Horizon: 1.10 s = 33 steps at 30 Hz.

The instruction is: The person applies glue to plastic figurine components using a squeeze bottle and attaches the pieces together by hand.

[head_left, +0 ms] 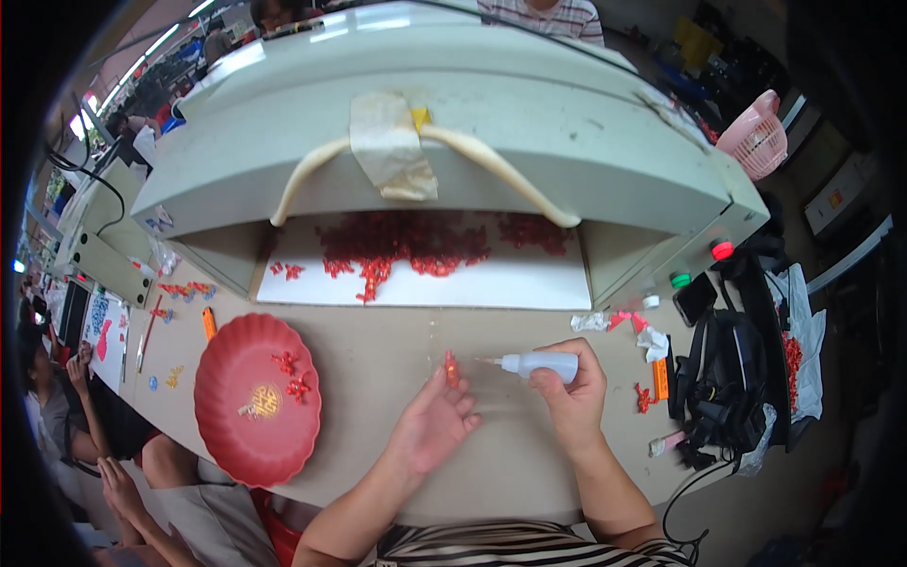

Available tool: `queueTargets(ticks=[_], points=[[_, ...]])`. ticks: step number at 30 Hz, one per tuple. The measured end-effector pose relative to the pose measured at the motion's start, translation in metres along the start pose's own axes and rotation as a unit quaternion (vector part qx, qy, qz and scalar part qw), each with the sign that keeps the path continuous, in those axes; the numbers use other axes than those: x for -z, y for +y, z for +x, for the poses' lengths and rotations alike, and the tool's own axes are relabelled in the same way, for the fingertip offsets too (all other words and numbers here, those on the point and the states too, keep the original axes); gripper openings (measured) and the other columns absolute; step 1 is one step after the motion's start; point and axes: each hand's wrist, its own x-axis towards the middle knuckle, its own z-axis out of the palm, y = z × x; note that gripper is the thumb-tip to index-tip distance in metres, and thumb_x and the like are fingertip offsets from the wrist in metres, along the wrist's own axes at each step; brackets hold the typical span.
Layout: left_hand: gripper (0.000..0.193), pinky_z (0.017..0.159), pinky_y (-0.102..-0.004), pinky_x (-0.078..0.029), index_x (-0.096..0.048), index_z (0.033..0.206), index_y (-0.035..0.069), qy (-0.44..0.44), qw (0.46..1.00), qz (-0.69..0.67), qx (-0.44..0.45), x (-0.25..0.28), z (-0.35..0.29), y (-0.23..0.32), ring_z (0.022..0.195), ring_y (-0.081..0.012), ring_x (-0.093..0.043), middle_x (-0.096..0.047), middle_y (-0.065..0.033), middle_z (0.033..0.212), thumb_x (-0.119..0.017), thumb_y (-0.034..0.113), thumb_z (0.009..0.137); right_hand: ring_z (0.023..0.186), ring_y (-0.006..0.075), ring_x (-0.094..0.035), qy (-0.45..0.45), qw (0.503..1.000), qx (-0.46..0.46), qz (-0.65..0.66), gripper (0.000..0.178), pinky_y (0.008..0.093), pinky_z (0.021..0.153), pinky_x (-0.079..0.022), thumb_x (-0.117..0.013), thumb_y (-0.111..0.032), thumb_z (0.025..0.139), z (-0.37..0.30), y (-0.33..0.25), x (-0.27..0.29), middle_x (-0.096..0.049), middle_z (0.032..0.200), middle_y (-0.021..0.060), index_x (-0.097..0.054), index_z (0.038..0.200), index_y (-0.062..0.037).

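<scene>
Between the thumb and fingertips of my left hand (436, 425) is a small red figurine (451, 367) with a touch of gold, held upright over the table. My right hand (574, 389) is wrapped around a pale translucent squeeze bottle (543, 363). The bottle lies sideways, its thin nozzle pointing left, close to the figurine; I cannot tell whether the tip touches it. To the left stands a red scalloped bowl (222, 416) with a few red figurines (298, 386) and a gold pattern at its bottom.
A grey machine housing (491, 123) spans the back, many red figurines (406, 246) piled on white inside its opening. Orange-handled cutters (660, 380), white scraps and a black bag (723, 369) lie right. A pink basket (759, 137) is at far right. Another person's hands (123, 491) show lower left.
</scene>
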Motion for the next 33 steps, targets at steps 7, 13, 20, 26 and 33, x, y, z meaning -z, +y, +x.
queueTargets(ticks=[7,13,20,26,33], points=[[0.025,0.067,-0.0279,-0.04,-0.055,0.104,0.019,-0.04,0.994,-0.08,-0.059,-0.004,-0.005,0.009,0.078,-0.0126,-0.047,-0.053,0.0038,0.092,-0.045,0.037,0.089,0.078,0.0131,-0.058,-0.072,0.99,-0.111,0.041,0.022,0.0254,0.069,-0.05,-0.057,0.0,0.08,0.032,0.01,-0.002,-0.055,0.087,0.0079,-0.041,0.094,-0.0035],[0.026,0.067,-0.0281,-0.039,-0.055,0.106,0.02,-0.077,0.989,-0.083,-0.092,-0.002,-0.013,0.016,0.078,-0.0127,-0.046,-0.053,0.0047,0.093,-0.047,0.038,0.088,0.076,0.011,-0.053,-0.085,0.983,-0.159,-0.048,0.018,0.0244,0.065,-0.046,-0.058,-0.008,0.08,0.054,0.02,-0.014,-0.054,0.084,0.0051,-0.047,0.093,-0.0042],[0.024,0.069,-0.0297,-0.039,-0.053,0.106,0.019,-0.117,0.984,-0.097,-0.088,-0.008,-0.006,0.016,0.08,-0.0118,-0.047,-0.055,0.0042,0.095,-0.048,0.034,0.088,0.077,0.0244,-0.057,-0.016,0.964,-0.051,-0.259,0.015,0.0329,0.074,-0.045,-0.059,-0.01,0.076,0.113,0.034,0.009,-0.059,0.089,0.0126,-0.058,0.088,-0.0011],[0.025,0.068,-0.0286,-0.04,-0.056,0.104,0.019,-0.112,0.982,-0.103,-0.111,0.0,-0.014,0.024,0.079,-0.0121,-0.048,-0.057,0.0041,0.095,-0.048,0.036,0.088,0.097,0.0351,-0.051,-0.118,0.895,0.135,-0.408,0.031,0.0374,0.086,-0.04,-0.059,-0.014,0.077,0.151,0.066,-0.003,-0.056,0.105,0.019,-0.057,0.107,-0.005],[0.023,0.068,-0.025,-0.042,-0.054,0.1,0.015,-0.13,0.985,-0.083,-0.081,-0.007,-0.004,0.014,0.078,-0.0068,-0.05,-0.057,0.0051,0.091,-0.055,0.033,0.085,0.097,0.0355,-0.048,-0.067,0.768,0.267,-0.578,0.027,0.0408,0.087,-0.039,-0.06,-0.023,0.077,0.166,0.077,0.008,-0.056,0.101,0.0163,-0.059,0.097,-0.005]])
